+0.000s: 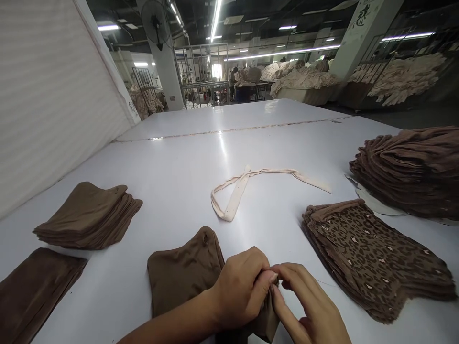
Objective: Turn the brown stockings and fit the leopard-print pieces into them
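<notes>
Now the brown folded stocking (186,274) is pinched at its near edge by the left hand (240,291) and right hand (310,310); a leopard-print stack (376,260) lies just right. No writing is readable on it.

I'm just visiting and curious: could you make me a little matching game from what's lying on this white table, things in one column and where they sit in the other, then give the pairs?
Things:
1. leopard-print stack
2. cream strip
3. plain brown folded piece
4. tall dark brown pile

Places:
A. far right edge of the table
B. gripped at its corner by the left hand and right hand
C. middle of the table, lying loose in a loop
D. right of the hands, in front of the tall pile

Pairs: 1-D, 2-C, 3-B, 4-A
</notes>
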A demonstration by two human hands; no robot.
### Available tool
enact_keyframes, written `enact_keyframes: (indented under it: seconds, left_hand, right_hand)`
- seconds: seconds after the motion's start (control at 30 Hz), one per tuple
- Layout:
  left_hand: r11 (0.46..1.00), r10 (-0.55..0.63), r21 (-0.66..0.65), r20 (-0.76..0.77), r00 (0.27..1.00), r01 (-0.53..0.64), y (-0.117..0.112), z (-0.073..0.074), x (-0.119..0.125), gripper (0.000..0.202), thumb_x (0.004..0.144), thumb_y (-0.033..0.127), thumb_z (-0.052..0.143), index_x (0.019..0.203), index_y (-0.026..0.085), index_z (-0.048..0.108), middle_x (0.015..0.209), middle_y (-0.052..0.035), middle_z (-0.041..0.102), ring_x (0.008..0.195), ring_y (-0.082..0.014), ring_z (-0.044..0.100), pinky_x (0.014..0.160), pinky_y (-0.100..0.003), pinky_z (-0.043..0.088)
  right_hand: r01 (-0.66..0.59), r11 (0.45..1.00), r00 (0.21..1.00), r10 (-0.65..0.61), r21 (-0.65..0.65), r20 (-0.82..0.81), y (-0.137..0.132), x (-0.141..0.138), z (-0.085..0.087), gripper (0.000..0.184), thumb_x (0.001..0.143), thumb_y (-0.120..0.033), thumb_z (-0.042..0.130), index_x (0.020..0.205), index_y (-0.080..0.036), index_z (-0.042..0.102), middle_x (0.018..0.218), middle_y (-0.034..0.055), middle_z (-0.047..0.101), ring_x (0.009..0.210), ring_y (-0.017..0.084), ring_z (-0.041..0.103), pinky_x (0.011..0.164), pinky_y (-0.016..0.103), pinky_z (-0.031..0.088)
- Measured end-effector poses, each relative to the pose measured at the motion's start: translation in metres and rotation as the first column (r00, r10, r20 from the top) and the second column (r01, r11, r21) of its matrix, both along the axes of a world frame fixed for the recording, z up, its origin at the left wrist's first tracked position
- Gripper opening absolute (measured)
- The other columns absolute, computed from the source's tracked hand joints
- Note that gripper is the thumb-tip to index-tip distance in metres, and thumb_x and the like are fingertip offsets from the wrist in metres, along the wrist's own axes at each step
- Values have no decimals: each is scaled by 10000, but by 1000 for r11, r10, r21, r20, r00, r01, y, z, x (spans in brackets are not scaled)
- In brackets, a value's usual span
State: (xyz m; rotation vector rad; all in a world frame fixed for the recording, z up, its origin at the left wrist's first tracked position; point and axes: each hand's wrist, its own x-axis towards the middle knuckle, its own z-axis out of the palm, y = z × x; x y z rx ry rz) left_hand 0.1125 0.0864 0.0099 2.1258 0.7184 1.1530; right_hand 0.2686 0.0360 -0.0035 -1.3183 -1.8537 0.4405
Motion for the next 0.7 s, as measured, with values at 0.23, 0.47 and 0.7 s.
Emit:
enact_keyframes:
  seconds: [0.23,0.47,0.7]
  left_hand:
    - [962,118,255,-62,991,-98,6,-9,1,117,866,150,396,758,175,435,622,-5,481,515,-113,430,472,-226,331]
    - [956,276,105,-10,961,-274,13,-24,-3,193,894,148,387,704,179,408,588,19,424,493,-91,405,487,-219,316]
    - [963,69,258,31,997,-74,7,-19,-1,111,878,142,384,781,184,417,608,16,426,509,-99,390,485,-227,289]
  right_hand:
    - [-10,999,987,2,-51,-158,4,0,-3,126,910,-188,446,849,-250,537,801,-6,524,713,150,539,633,234,435]
    - [26,991,938,-69,-129,-340,5,-2,6,91,941,-242,428,936,-283,509,869,-18,520,763,132,535,666,170,442]
    - [-172,912,898,-10,-372,-439,3,-6,-1,49,853,-246,557,811,-231,577,788,6,498,736,172,473,676,255,364]
